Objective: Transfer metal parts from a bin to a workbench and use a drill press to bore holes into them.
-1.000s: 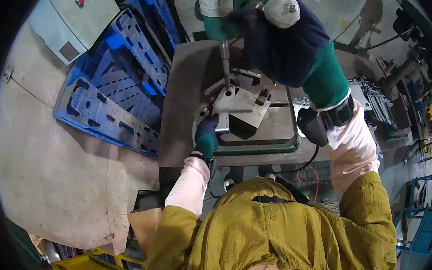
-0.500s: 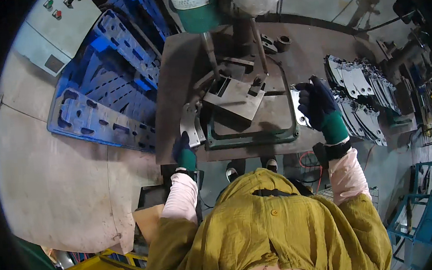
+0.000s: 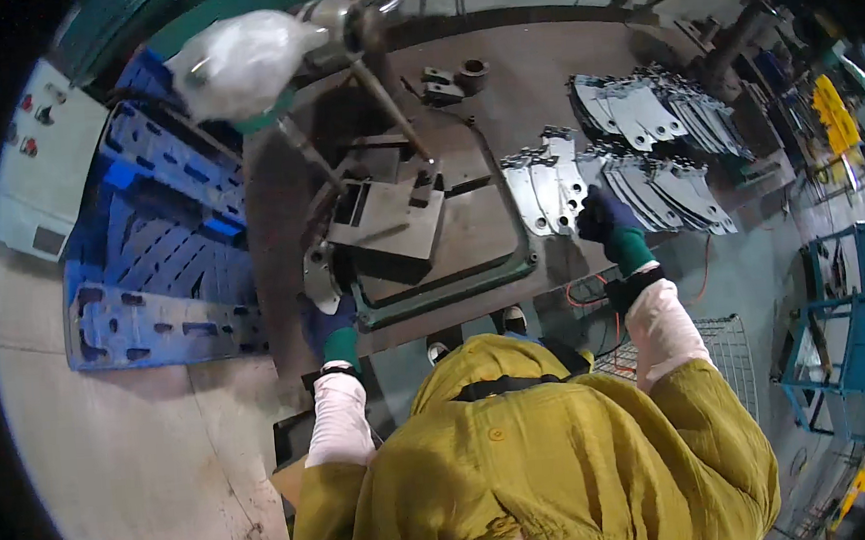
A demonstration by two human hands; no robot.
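Observation:
My left hand (image 3: 328, 322), in a dark blue glove, is closed on the lower end of a curved metal plate (image 3: 320, 276) at the table's left front. That plate stands beside a green-edged machine base (image 3: 445, 299). On the base sits a blocky steel fixture (image 3: 389, 223). My right hand (image 3: 607, 220), gloved the same way, has its fingers curled at the near end of several flat metal plates (image 3: 545, 197) with holes. Whether it pinches one of them is hidden by the glove.
Stacks of similar metal plates (image 3: 632, 116) lie at the table's right. A press head with a plastic-wrapped part (image 3: 238, 63) and lever rods overhangs the fixture. Blue pallets (image 3: 165, 324) stand left of the table. A steel ring (image 3: 473, 74) lies at the back. A blue rack (image 3: 854, 271) stands far right.
The whole view has swung toward the right side of the table. My right hand has come down to the plates' near end, uncovering more of them. My left hand stays at the curved plate.

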